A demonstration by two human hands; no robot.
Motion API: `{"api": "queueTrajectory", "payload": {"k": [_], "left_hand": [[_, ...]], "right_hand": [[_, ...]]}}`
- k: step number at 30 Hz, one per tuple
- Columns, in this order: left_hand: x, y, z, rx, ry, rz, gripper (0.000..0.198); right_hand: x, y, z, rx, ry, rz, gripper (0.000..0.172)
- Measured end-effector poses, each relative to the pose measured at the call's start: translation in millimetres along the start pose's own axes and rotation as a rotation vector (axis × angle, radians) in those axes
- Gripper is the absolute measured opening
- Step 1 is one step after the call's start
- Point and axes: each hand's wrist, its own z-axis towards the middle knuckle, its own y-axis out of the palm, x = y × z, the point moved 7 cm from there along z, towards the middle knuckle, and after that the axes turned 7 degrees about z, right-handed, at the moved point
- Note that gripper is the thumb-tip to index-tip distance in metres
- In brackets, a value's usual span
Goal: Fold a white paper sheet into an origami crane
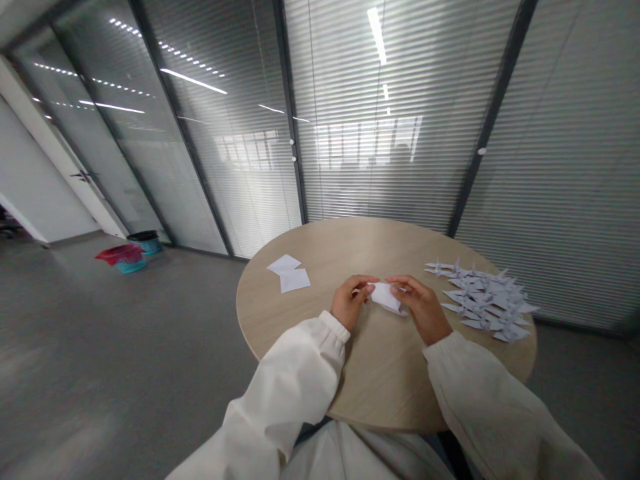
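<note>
My left hand (351,301) and my right hand (419,305) both pinch a folded piece of white paper (385,297) above the middle of a round wooden table (380,250). The paper's far end is hidden by my fingers. To the right of my right hand lies a heap of several white origami cranes (483,300). Left of my left hand, two loose white paper sheets (289,273) overlap on the tabletop. White cuffed sleeves cover both my forearms.
Behind the table stand glass partitions with closed grey blinds (380,133). Off to the left on the grey floor are a red basket on a teal bin (123,258) and a second teal bin (147,243) with a dark top. A door (85,177) stands at far left.
</note>
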Motion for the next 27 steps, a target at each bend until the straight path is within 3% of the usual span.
{"api": "queueTrajectory", "payload": {"k": [8,17,27], "left_hand": [[2,-1.2,2,0.007,0.018,-0.027,0.024],[-9,-4.6,5,0.03,-0.062,-0.088,0.025],[-12,-6.6,5,0.065,-0.027,-0.035,0.021]], "right_hand": [[-4,2,1,-0.038,-0.056,-0.037,0.028],[-4,7,-1,-0.076,0.062,-0.047,0.036],[17,2,0,-0.086,0.146,0.072,0.034]]}}
